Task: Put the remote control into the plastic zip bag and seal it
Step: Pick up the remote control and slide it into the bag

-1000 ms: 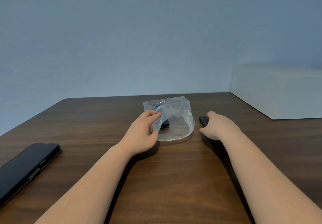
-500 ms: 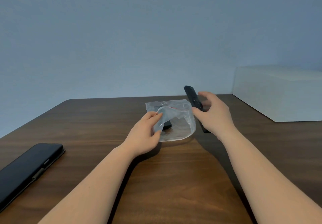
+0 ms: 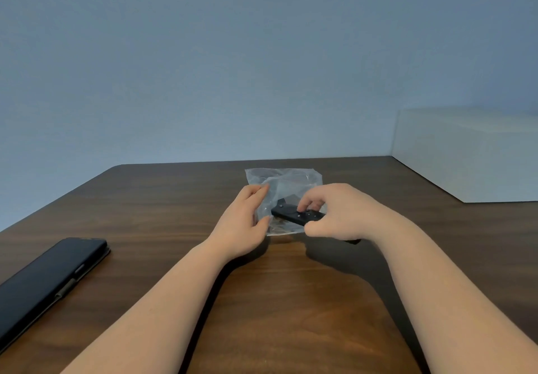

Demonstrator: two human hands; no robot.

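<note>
A clear plastic zip bag point(image 3: 286, 183) lies crumpled on the dark wooden table point(image 3: 174, 213), its mouth turned toward me. My left hand point(image 3: 243, 223) pinches the bag's left edge between thumb and fingers. My right hand point(image 3: 342, 213) grips a slim black remote control point(image 3: 294, 215) lengthwise, its far end pointing left at the bag's mouth. The remote's near end pokes out under my right wrist. How far the remote sits inside the bag I cannot tell. Another dark shape shows through the plastic behind the remote.
A black phone in a folio case point(image 3: 43, 280) lies at the table's left near edge. A large white box point(image 3: 465, 155) stands at the back right. A plain blue-grey wall runs behind the table.
My right hand lifted the remote off the table at the right, swung it over and brought it down level at the bag's mouth. My left hand kept its hold on the bag.
</note>
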